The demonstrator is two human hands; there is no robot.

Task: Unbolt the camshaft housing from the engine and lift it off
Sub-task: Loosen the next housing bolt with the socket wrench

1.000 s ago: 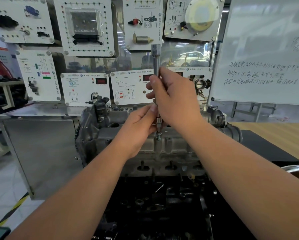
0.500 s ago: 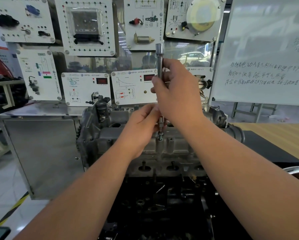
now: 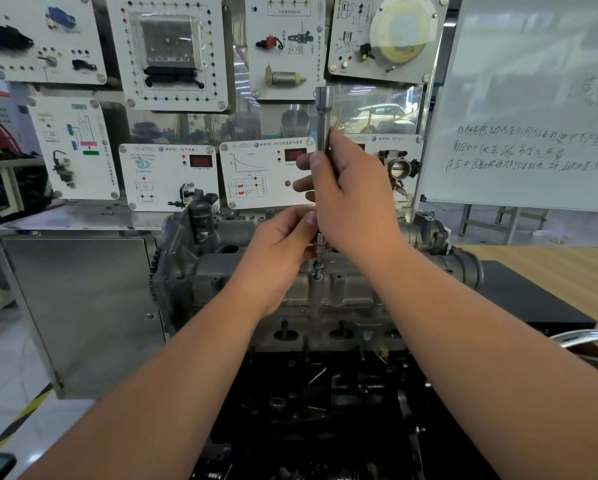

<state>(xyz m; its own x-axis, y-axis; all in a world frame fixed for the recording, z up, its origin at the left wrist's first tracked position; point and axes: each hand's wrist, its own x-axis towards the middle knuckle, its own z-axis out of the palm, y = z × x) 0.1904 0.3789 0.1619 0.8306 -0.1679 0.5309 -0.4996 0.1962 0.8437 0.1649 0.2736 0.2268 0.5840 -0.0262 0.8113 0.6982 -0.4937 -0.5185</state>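
The camshaft housing (image 3: 325, 289) sat on top of the engine (image 3: 325, 410), directly in front of the person and below both hands. It served as the reference for all positions given here.

A long socket driver (image 3: 323, 133) stood upright above the middle of the housing. Its lower end met a bolt (image 3: 317, 270) that stood partly raised out of the housing's upper face. The upper end of the driver rose clear above the right hand.

The right hand (image 3: 353, 199) was above the housing, with its grip closed round the driver's shaft; the fingers curled round it from the far side. The left hand (image 3: 280, 251) was lower, just above the housing and to the left of the bolt. Its grip pinched the driver's lower section between thumb and fingertips, close under the right hand.

Behind the housing, a stand held white training panels (image 3: 172, 174) with gauges and components. A whiteboard (image 3: 533, 116) with handwriting stood behind and to the right of the housing. A steel cabinet (image 3: 82, 306) stood to its left. A wooden bench (image 3: 550, 268) lay to its right.
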